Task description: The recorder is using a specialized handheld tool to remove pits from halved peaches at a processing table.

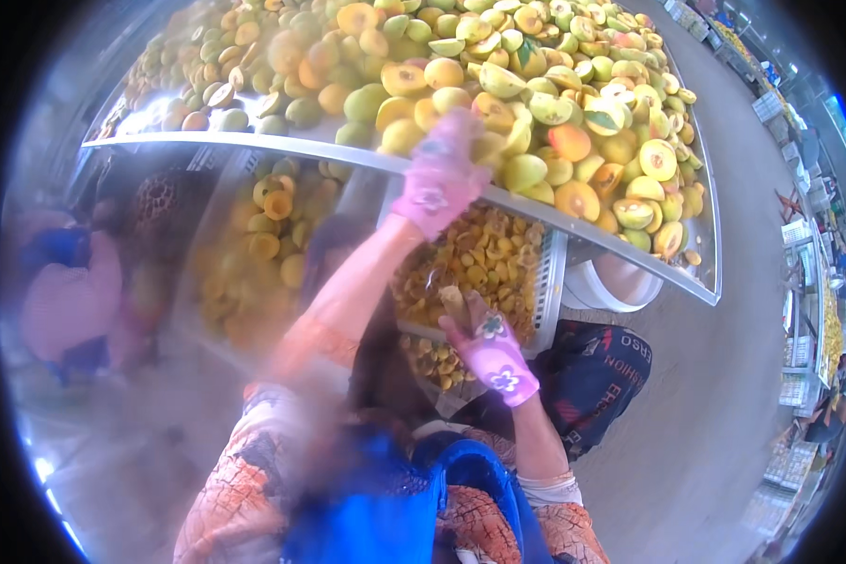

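Note:
My left hand (440, 176), in a pink fingerless glove with a flower print, reaches over the front rim of a metal-edged table (606, 247). Its blurred fingers are at the heap of yellow-green stone fruit (500, 81), much of it halved; whether they grip a piece I cannot tell. Lower down, my right hand (497, 349) wears a matching glove. Between its thumb and fingers is a short tan object (453, 299), possibly a tool's wooden handle. This hand hovers above a white plastic crate (551, 282) of yellow fruit halves (483, 257).
Another crate with fruit halves (277, 204) stands to the left under the table. A white bucket (610, 285) is beneath the right corner. Farther left, blurred, is another person (70, 303). Across the concrete floor (705, 366), crates (797, 352) and tables line the right side.

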Action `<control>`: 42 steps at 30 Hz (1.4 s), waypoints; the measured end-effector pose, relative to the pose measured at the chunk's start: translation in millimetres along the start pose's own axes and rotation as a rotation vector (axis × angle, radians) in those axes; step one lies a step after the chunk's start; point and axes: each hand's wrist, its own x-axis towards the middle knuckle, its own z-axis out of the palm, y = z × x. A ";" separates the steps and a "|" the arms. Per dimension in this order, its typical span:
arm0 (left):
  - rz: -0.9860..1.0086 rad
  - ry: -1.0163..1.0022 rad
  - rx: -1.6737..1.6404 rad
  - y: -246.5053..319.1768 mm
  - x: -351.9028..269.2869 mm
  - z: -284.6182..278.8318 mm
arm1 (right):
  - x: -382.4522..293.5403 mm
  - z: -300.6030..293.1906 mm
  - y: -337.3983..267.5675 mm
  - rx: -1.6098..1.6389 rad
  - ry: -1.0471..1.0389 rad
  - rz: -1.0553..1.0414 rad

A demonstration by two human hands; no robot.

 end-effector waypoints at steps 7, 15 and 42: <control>-0.625 0.249 -1.516 3.9 -33.6 -37.3 | 7.4 -24.6 -24.2 0.866 -0.072 0.249; -0.614 -0.239 -1.367 43.2 -76.7 -52.9 | 15.1 -37.6 -26.9 1.554 0.051 0.198; -0.479 0.119 -1.138 59.8 -104.8 -57.0 | 2.6 -18.0 -20.2 -0.050 0.402 -0.547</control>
